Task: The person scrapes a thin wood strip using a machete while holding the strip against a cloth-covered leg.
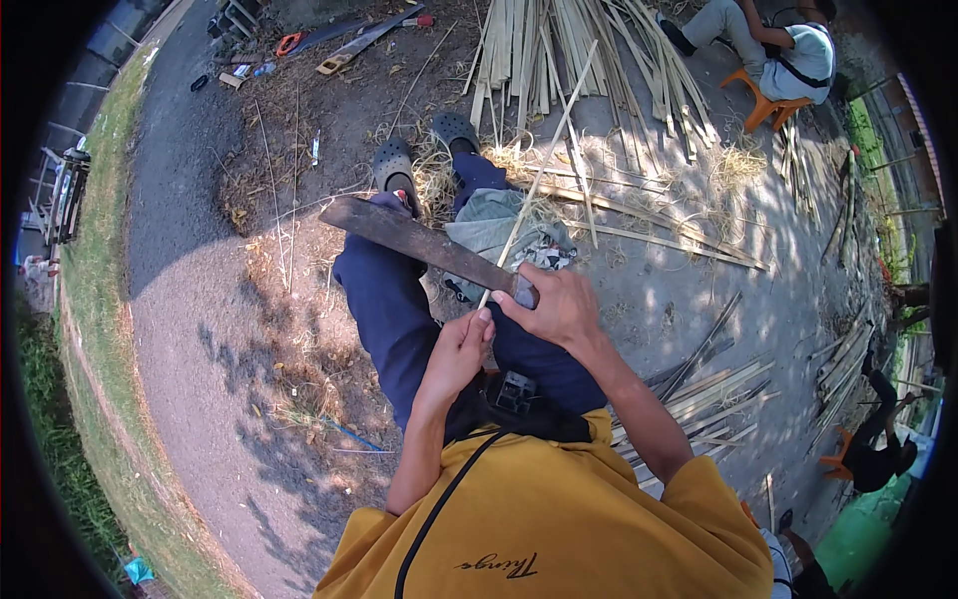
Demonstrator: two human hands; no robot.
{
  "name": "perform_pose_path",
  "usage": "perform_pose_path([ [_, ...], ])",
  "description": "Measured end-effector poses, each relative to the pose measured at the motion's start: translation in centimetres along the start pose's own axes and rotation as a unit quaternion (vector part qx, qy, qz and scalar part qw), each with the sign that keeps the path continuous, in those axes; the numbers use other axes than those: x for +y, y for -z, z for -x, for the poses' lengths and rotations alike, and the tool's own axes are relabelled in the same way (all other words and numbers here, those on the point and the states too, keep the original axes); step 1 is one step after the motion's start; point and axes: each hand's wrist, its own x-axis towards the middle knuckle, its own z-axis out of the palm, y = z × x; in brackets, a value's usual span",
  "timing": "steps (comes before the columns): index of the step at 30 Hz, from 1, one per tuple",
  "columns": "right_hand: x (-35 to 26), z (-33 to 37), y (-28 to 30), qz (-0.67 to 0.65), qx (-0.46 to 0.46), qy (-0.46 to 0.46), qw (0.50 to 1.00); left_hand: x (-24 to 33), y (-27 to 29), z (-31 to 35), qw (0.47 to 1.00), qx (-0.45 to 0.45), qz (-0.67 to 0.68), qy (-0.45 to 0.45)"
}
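Seated person shaving a thin bamboo strip with a long dark blade.

The right hand (559,304) is closed around the handle of the blade (414,240), which runs up and left across the knees; the left hand (459,349) pinches the bamboo strip (544,165) just below it, the strip running up and away from both hands. Judged from this, a shallow blade angle and fingers kept behind the edge would serve best. No packages, labels or signs are legible; only a pile of split bamboo (559,50) beyond the feet.
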Motion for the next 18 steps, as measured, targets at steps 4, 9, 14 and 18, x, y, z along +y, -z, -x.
perform_pose_path([
  [4,1.7,-1.3,-0.1,-0.025,0.0,-0.033,0.999,-0.1,-0.6,1.8,1.0,-0.004,0.01,0.02],
  [9,0.7,0.3,-0.3,-0.005,0.011,-0.031,0.999,-0.7,-0.3,1.3,0.999,-0.016,0.022,0.017],
  [14,0.4,-0.3,0.0,0.009,0.013,0.006,1.0,0.5,0.5,-0.5,0.993,-0.069,0.086,0.041],
  [18,1.7,-1.1,-0.1,-0.017,0.016,-0.054,0.998,-0.8,0.6,1.3,0.984,-0.086,0.128,0.091],
])
